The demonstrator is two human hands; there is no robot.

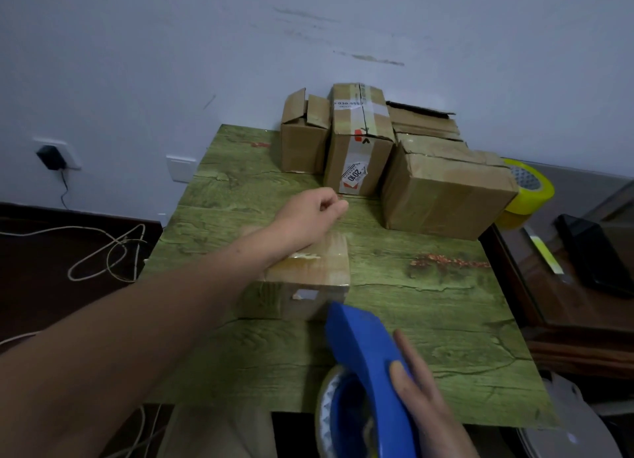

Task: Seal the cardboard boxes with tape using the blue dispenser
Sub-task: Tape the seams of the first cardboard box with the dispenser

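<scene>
A small cardboard box [308, 272] with shiny clear tape on its top lies on the green table [429, 320], partly hidden under my left forearm. My left hand [315, 210] reaches out past the box toward the stacked boxes, fingers loosely curled, holding nothing. My right hand [422, 389] grips the blue tape dispenser [363, 348], whose nose sits at the near right corner of the small box. A clear tape roll [329, 409] sits in the dispenser.
Against the wall stand an open small box [303, 142], a tall taped box [360, 142] with labels, a wide box [446, 190] and flattened cardboard [425, 121]. A yellow tape roll [528, 190] lies at the right edge. Cords lie on the left.
</scene>
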